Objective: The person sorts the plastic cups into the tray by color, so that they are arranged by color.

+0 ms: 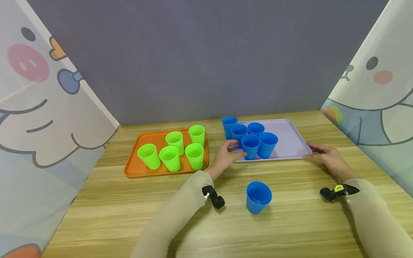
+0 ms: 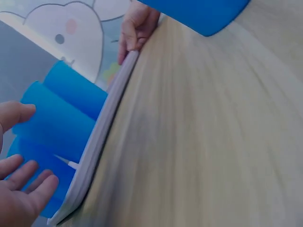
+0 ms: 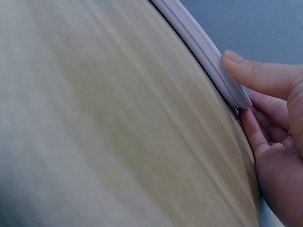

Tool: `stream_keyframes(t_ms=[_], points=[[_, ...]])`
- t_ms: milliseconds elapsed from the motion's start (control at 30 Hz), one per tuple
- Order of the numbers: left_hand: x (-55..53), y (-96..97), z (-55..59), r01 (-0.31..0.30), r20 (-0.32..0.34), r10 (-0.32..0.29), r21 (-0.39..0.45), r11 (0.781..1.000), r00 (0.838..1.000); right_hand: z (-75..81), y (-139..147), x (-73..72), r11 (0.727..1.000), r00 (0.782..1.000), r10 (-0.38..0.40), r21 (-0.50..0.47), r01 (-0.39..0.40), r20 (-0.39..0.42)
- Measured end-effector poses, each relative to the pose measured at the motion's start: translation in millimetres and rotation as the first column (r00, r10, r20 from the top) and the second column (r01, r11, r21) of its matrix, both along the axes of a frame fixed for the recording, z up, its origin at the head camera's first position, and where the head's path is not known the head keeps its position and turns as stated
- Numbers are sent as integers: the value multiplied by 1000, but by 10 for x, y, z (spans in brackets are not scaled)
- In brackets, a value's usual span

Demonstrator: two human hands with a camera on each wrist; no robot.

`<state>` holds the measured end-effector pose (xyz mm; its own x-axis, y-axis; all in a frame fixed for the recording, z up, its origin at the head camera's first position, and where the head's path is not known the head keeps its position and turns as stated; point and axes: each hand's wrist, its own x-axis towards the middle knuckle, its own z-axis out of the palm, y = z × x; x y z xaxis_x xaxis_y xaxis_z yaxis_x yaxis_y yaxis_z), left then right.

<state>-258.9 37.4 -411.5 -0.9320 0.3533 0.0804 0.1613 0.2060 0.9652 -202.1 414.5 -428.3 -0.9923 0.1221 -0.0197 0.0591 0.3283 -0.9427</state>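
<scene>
A pale lilac tray [image 1: 288,134] lies at the back right with several blue cups [image 1: 250,146] grouped upright toward its left side. My left hand [image 1: 226,156] reaches to the tray's left front, beside the cups. In the left wrist view its fingers [image 2: 41,194] are spread and its thumb overlaps a cup. At the opposite end, my right hand [image 1: 327,159] holds the tray's front right corner. The right wrist view shows its thumb [image 3: 258,75] against the tray rim [image 3: 208,52] and other fingers round the corner, low at the table.
An orange tray [image 1: 132,165] with several green cups [image 1: 170,157] standing on it lies at the left, close to my left forearm. Another blue cup [image 1: 258,197] stands on the wooden table [image 1: 290,229] between my forearms. A grey partition [image 1: 209,61] rises behind both trays.
</scene>
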Motion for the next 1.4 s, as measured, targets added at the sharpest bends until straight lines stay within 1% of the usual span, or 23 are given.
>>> stream_keyframes(t_ms=[100,200,300,367,467,533,567,667,733,767,833,867,933,1133,1267,1400], points=[[16,-82,38,29,11,-30,65,997,999,9,-1,0,1000,1000,0,2,0,-2],[67,-159,41,100,-2,-100,100,990,995,12,0,3,1000,1000,-1,10,1,-8],[133,-224,8,200,-18,-199,119,973,980,7,0,2,1000,1000,-2,27,2,-13],[178,-263,-17,271,-24,-270,124,955,963,2,0,2,999,1000,-4,38,5,-17],[231,-313,-53,374,-32,-373,150,915,927,-7,3,2,999,1000,-2,42,2,-18],[263,-348,-69,438,-32,-439,176,882,898,-12,4,2,999,1000,-2,42,3,-20],[282,-367,-69,469,-34,-472,191,862,881,-14,4,1,999,1000,-3,43,3,-19],[337,-422,-63,557,-43,-564,235,796,825,-14,0,-5,999,1000,0,54,1,-22],[372,-449,-54,607,-47,-616,246,756,786,-14,-1,-7,998,1000,-1,63,3,-24],[388,-456,-49,629,-50,-637,242,739,769,-14,-2,-8,998,1000,-1,63,3,-24],[417,-459,-49,657,-50,-666,232,717,744,-13,0,-11,998,1000,0,62,2,-23],[431,-454,-50,666,-48,-675,225,711,736,-15,3,-12,998,1000,1,58,0,-22],[456,-434,-53,680,-43,-689,214,701,723,-16,9,-12,999,1000,2,45,-1,-21],[543,-349,-65,707,-15,-715,162,688,699,-20,23,-8,999,999,-1,34,2,-37],[599,-290,-62,718,-33,-719,99,689,695,-20,21,-3,1000,999,2,26,-1,-38],[638,-253,-63,714,-39,-713,61,698,700,-18,14,-3,1000,1000,5,30,-4,-31]])
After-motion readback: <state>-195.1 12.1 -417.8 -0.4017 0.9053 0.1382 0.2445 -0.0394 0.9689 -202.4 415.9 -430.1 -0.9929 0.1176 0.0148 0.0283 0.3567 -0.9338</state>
